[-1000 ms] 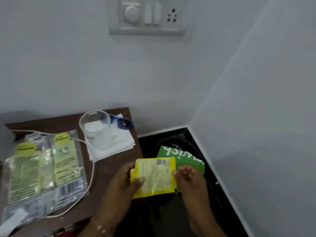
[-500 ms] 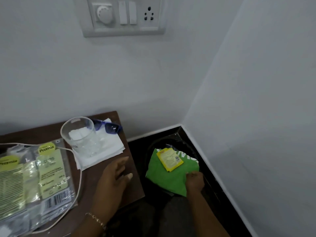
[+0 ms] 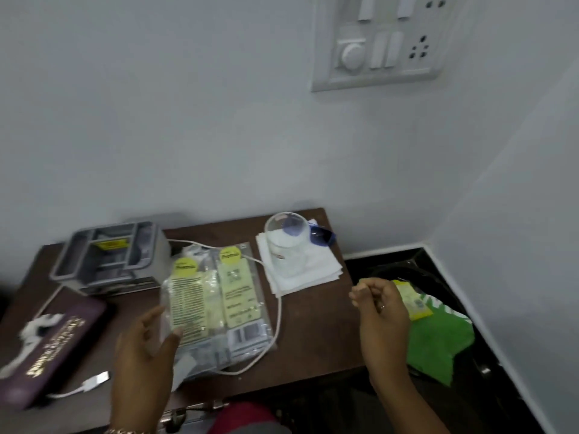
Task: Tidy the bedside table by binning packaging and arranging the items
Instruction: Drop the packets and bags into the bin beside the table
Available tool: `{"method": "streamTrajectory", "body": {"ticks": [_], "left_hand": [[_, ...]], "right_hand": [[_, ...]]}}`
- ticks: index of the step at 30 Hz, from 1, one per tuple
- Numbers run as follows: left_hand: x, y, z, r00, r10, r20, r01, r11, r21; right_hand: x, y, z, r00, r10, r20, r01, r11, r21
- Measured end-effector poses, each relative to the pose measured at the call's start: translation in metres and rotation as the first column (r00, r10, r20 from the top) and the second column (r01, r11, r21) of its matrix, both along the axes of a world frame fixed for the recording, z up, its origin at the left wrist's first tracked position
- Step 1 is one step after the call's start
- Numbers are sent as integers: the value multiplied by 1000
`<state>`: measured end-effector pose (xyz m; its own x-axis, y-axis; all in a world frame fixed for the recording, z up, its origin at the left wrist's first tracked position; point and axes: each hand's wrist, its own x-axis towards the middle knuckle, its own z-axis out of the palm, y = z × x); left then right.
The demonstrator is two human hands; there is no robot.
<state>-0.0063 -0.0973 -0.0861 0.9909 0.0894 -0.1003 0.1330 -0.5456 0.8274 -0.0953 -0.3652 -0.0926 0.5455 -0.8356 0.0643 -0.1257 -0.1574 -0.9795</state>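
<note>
Yellow wrapper point(image 3: 415, 300) lies on green packaging point(image 3: 438, 343) inside black bin point(image 3: 407, 270)

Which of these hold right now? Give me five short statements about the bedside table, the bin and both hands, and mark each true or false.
1. The glass stands on the white napkins. True.
2. The yellow wrapper is pinched in the right hand. False: it lies on the green bag in the bin; the right hand holds nothing.
3. The left hand is at the near edge of the clear packets. True.
4. The grey tray sits on the floor. False: it is on the table, at the back left.
5. A white cable runs along the packets. True.
</note>
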Motion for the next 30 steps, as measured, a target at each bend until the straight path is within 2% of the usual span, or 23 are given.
{"method": "streamTrajectory", "body": {"ticks": [2, 4, 6, 8, 10, 15, 21, 26, 30], "left_hand": [[9, 18, -10, 994, 102, -32, -98, 991, 94], [13, 22, -15, 980, 161, -120, -166, 986, -33], [15, 22, -21, 963, 170, -211, -209, 961, -181], [17, 22, -26, 957, 142, -254, -200, 954, -223], [20, 21, -28, 951, 107, -289, -176, 959, -224], [28, 16, -19, 971, -2, -240, -56, 970, -235], [28, 18, 16, 992, -2, -127, -35, 957, -286], [29, 30, 53, 1000, 25, -14, -29, 939, -344], [23, 38, 80, 998, 50, -28, -57, 867, -496]], "right_hand": [[10, 28, 11, 992, 114, -44, -115, 993, -22], [22, 53, 16, 947, 264, -181, -274, 961, -28], [32, 73, 14, 849, 424, -315, -431, 901, 51], [40, 90, 9, 733, 524, -433, -534, 838, 110], [45, 101, 3, 656, 534, -533, -594, 801, 71], [50, 106, 2, 632, 502, -591, -589, 806, 55], [53, 101, 4, 666, 561, -491, -550, 815, 185], [53, 104, 15, 679, 629, -380, -545, 778, 313], [53, 111, 43, 701, 707, -91, -591, 648, 480]]}}
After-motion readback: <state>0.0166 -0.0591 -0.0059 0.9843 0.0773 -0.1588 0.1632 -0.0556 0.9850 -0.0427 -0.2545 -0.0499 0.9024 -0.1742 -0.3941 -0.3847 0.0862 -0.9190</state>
